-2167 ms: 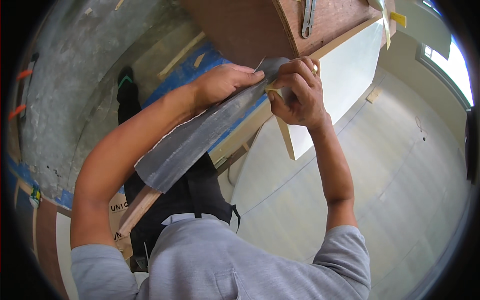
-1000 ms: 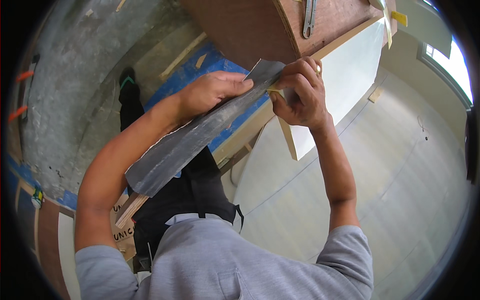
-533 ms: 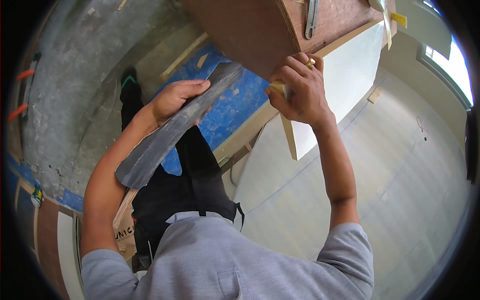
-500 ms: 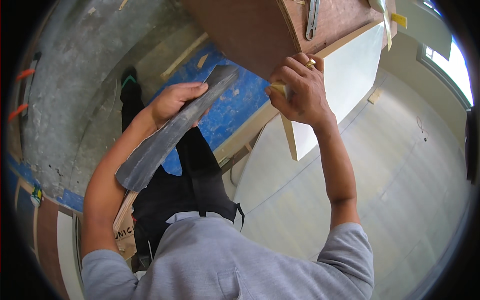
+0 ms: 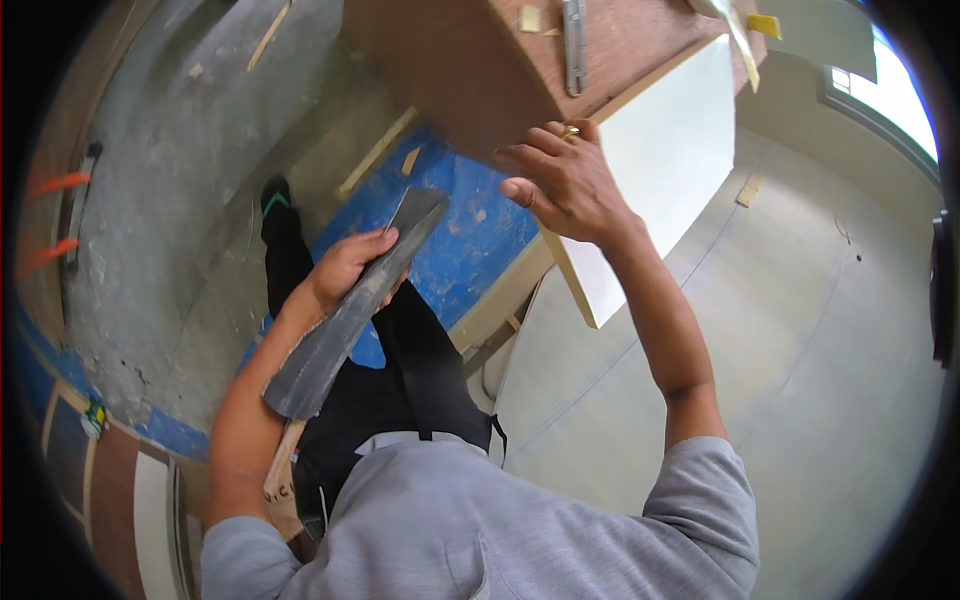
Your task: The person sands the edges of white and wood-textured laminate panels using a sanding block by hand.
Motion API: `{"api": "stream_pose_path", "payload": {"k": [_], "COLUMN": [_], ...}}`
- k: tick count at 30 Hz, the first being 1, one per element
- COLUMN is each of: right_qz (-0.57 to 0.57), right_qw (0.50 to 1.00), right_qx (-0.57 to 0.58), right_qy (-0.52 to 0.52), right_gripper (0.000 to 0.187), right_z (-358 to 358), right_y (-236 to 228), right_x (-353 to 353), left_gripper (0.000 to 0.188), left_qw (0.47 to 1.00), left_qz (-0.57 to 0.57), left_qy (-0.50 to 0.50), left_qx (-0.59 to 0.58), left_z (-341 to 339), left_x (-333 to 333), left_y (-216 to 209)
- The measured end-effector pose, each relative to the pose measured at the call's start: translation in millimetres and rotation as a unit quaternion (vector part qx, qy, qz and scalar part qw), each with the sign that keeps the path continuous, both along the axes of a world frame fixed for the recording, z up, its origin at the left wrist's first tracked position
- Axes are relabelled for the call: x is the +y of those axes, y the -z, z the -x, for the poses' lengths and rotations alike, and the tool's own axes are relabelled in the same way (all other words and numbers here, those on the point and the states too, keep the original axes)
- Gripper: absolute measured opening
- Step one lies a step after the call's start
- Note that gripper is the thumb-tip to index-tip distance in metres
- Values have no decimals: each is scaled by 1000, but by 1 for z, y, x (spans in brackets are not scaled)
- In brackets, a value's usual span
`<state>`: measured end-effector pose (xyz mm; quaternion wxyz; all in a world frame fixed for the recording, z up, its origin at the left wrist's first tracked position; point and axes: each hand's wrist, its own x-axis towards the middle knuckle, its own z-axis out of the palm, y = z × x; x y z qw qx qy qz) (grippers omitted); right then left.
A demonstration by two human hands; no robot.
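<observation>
A dark grey sheet that looks like sandpaper [image 5: 355, 310] is bent lengthwise along my left forearm. My left hand [image 5: 350, 262] is closed around it, thumb on top and fingertips showing at the far side. Over the near corner of a white panel [image 5: 665, 140] with a pale wooden edge, my right hand [image 5: 570, 185] has its fingers apart and thumb stretched out. I see nothing in its grip. The panel rests against a brown wooden box or bench [image 5: 450, 60], and the right fingers are close to where the two meet.
On the brown wooden top lie a slim metal tool [image 5: 574, 50] and a small pale block [image 5: 529, 18]. Blue sheeting [image 5: 470, 230] covers part of the floor below. A large pale board [image 5: 700, 400] spreads out at the right. A window [image 5: 890, 90] stands far right.
My right hand has opened, and the yellowish block it gripped no longer shows in it. The left hand still holds the grey sheet, now lower in view. The whole view has shifted slightly.
</observation>
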<state>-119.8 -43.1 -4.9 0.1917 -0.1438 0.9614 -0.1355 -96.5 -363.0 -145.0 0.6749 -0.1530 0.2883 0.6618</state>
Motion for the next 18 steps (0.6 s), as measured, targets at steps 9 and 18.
{"api": "stream_pose_path", "payload": {"k": [9,18], "right_qz": [398,535], "right_qw": [900,832], "right_qx": [47,-18], "right_qy": [172,145], "right_gripper": [47,61], "right_z": [-3,10], "right_y": [13,24], "right_x": [48,54], "left_gripper": [82,61], "left_qw": [986,915], "left_qz": [-53,-2], "left_qy": [-65,115], "left_qx": [144,386], "left_z": [-8,-9], "left_x": [33,131], "left_y": [-121,-146]}}
